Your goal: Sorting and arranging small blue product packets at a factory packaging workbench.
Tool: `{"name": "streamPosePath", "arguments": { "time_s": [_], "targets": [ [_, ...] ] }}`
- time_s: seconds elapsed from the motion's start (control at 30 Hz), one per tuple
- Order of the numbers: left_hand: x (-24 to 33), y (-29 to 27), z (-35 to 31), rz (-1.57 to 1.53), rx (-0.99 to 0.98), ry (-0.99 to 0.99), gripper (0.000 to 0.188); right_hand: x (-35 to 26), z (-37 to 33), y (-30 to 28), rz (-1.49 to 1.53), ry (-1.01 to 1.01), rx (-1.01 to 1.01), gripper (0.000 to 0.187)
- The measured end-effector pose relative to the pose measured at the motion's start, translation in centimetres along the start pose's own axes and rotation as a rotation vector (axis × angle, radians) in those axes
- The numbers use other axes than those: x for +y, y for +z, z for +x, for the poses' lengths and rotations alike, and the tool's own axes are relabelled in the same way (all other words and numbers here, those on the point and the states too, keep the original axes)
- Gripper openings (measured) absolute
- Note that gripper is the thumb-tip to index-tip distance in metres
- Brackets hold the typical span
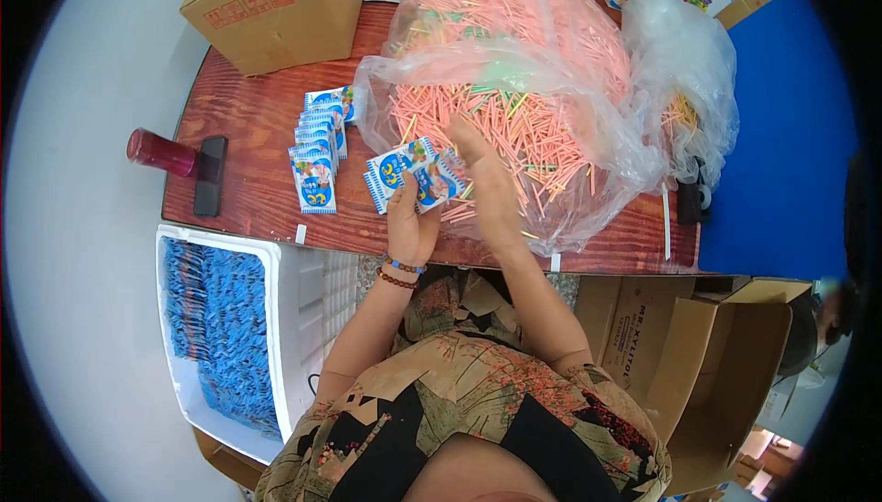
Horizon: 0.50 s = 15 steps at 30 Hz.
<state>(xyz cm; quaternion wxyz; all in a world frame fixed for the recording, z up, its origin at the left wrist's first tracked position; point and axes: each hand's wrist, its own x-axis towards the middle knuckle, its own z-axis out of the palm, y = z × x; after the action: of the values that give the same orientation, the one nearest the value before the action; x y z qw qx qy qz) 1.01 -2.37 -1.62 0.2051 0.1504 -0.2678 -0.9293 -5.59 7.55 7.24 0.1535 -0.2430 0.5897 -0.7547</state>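
Note:
My left hand (413,225), with beaded bracelets at its wrist, is closed on small blue-and-white packets (388,171). At least two overlap, fanned out above its fingers. Close to their right side is my right hand (493,191), its fingers stretched forward; whether it touches a packet I cannot tell. Beyond it, thin pink, yellow and green sticks (528,148) spill toward the table's near edge from a large clear plastic bag (606,217). A row of similar packets (315,167) lies overlapped on the table to the left of my left hand.
A cardboard box (276,15) stands at the far left of the wooden table (248,194). Near the left edge are a dark phone (210,176) and a reddish cup (161,151). A white foam box (276,318) full of blue packets sits lower left; open cartons (735,364) stand lower right.

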Motion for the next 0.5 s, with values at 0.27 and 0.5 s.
{"name": "streamPosePath", "arguments": {
  "time_s": [0.27,0.5],
  "targets": [
    [0.6,1.2,-0.1,-0.222,-0.059,-0.067,0.036,0.2,-0.6,-1.0,-0.538,-0.035,-0.035,0.021],
    [1.3,-0.4,-0.1,-0.225,-0.148,-0.014,0.033,-1.2,1.8,-2.0,-0.628,-0.092,-0.121,0.008]
  ]
}}
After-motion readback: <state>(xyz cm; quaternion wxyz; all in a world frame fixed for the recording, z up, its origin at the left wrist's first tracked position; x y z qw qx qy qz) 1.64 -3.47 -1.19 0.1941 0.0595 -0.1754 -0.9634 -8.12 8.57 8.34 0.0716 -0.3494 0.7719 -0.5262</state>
